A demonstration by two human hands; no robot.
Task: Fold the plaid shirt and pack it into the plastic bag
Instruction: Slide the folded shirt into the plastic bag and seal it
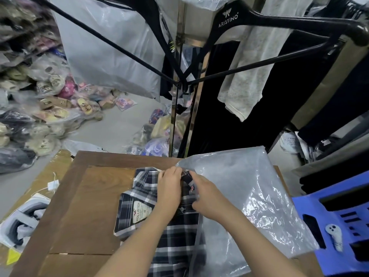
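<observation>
A dark blue and white plaid shirt (pixel 139 198) lies on the brown wooden table (pixel 83 206), with its collar and Hollister label turned open on the left side. My left hand (pixel 169 188) pinches the shirt fabric near its far edge. My right hand (pixel 207 196) grips the shirt's front just to the right of the left hand. A clear plastic bag (pixel 249 196) lies flat on the right side of the table, and its left edge overlaps the shirt beside my right hand.
A black hanger (pixel 259 19) and a black rack bar hang overhead, with dark and grey garments behind. Bagged goods pile up on the floor at the left. A blue plastic stool (pixel 339 222) stands at the right. Cardboard and a packaged item (pixel 24 220) lie left of the table.
</observation>
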